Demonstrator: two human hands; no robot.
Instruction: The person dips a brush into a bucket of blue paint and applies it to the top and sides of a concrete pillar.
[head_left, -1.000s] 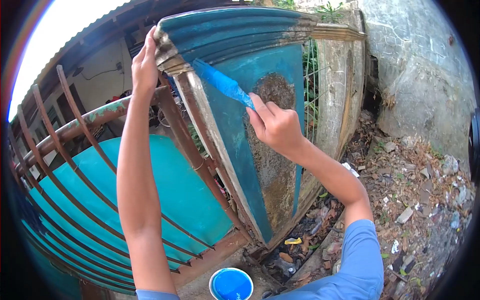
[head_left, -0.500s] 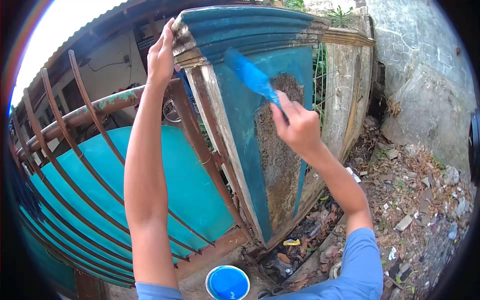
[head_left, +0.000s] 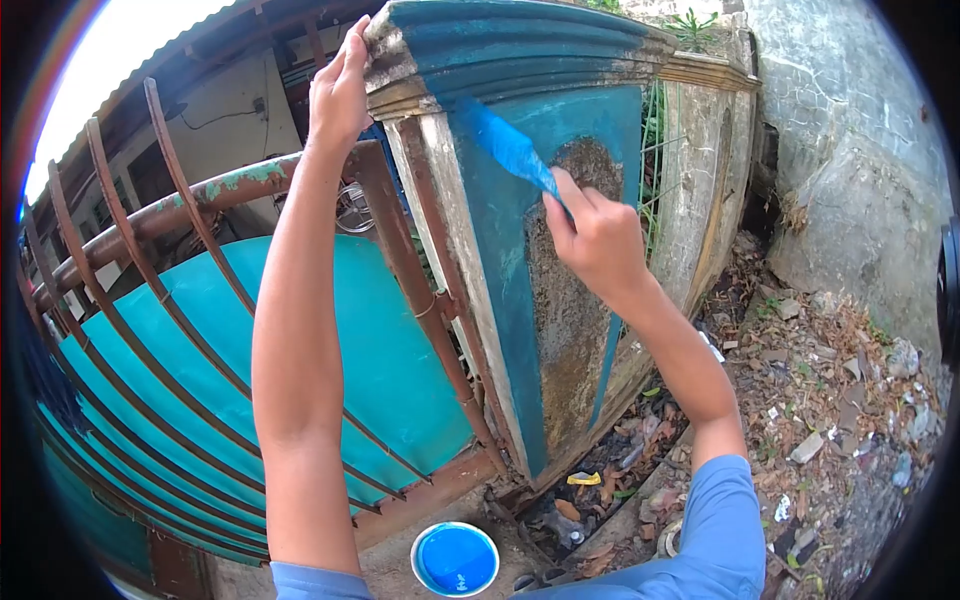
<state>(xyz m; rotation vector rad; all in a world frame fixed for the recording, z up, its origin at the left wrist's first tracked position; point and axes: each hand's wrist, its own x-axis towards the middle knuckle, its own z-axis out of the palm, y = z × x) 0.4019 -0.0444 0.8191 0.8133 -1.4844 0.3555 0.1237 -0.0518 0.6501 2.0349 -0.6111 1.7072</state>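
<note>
My right hand (head_left: pixel 600 235) is closed round the handle of a blue paintbrush (head_left: pixel 508 145), whose bristles touch the upper left of a blue-painted pillar face (head_left: pixel 495 270), just under the moulding. Bare, rough plaster (head_left: pixel 570 300) shows in the middle of that face. My left hand (head_left: pixel 340 95) rests against the unpainted corner of the stepped moulding (head_left: pixel 530 45), fingers close together, with most of the grip hidden behind the wrist and edge. At the bottom stands an open tub of bright blue paint (head_left: pixel 455 560).
A rusty metal fence (head_left: pixel 150 235) backed by a turquoise sheet (head_left: pixel 390 330) fills the left. Rubble and dry leaves (head_left: pixel 800 400) cover the ground at right, below a grey wall (head_left: pixel 850 120). A second, weathered pillar (head_left: pixel 700 180) stands behind.
The view has shifted slightly, so the pillar and fence sit further right. The brush remains near the same upper left part of the face. Both hands keep their holds.
</note>
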